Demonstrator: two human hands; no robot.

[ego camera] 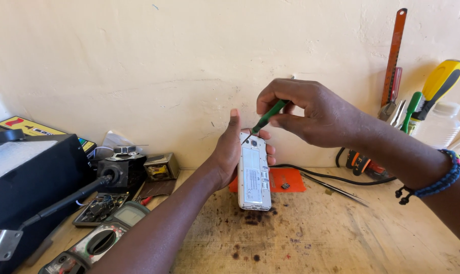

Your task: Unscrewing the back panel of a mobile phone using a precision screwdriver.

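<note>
Closest in, a multimeter (100, 241) sits at the bench's near left edge, well left of the phone (253, 172). Left hand (233, 149) grips that phone upright, back cover off, bottom end on the wooden bench (316, 233). Just above it, right hand (311, 114) pinches a green screwdriver (267, 119), tip at the phone's top corner. Orange mat (285, 180) right behind.

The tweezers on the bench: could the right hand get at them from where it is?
Probably yes. The tweezers lie bare on the wooden bench below the right hand, with only a black cable beside them. But that hand's grip is full with the green screwdriver.
</note>
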